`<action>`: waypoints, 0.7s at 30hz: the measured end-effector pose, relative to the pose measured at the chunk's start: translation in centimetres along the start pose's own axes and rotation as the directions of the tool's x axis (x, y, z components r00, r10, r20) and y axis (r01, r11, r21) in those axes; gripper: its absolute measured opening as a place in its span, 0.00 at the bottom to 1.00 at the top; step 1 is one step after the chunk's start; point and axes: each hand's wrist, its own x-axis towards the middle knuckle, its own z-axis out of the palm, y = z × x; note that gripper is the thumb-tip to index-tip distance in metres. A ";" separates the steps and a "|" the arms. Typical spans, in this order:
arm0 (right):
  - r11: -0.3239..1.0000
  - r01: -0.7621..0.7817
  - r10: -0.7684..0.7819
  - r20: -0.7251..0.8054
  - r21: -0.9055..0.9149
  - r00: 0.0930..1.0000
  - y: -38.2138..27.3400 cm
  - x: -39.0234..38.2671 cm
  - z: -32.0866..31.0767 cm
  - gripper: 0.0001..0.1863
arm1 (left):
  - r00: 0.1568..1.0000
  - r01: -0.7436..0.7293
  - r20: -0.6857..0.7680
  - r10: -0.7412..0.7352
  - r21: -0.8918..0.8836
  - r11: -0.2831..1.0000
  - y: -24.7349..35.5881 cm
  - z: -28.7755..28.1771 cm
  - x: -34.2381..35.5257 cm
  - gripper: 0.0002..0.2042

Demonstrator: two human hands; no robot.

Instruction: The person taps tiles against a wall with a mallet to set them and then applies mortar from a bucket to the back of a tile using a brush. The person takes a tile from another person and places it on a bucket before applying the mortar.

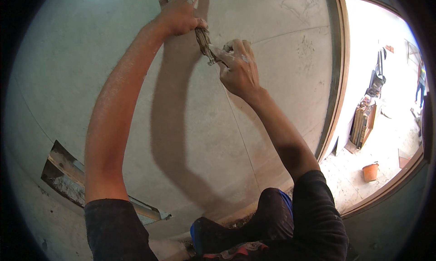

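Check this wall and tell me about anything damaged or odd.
The opening low on the wall at left looks odd: rough inside, with a plank-like strip across it, unlike the flat surface around. Dark smudges also mark the wall near the door frame. I can't tell the causes.

1. Nope, can't read any text here, sorry.
2. Scribble (299, 7) on the wall (281, 79), upper right: just dark lines to me.
3. Red-and-pale print (245, 249) on the dark shirt (318, 211), bottom edge: illegible.
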 end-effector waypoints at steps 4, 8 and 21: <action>0.996 0.044 -0.046 -0.021 -0.083 0.999 -0.5 1.8 0.1 0.23 | 0.997 -0.044 -0.071 0.043 -0.024 0.999 -0.3 0.5 -0.6 0.54; 0.988 0.071 -0.062 0.071 -0.134 0.996 -0.3 1.1 0.5 0.25 | 0.999 -0.022 -0.049 0.022 0.004 1.000 -0.6 0.7 0.2 0.54; 0.992 -0.119 0.117 0.042 0.051 0.992 -0.3 -3.7 -1.7 0.14 | 0.992 -0.090 -0.103 0.080 -0.094 0.992 -0.8 1.0 -0.2 0.54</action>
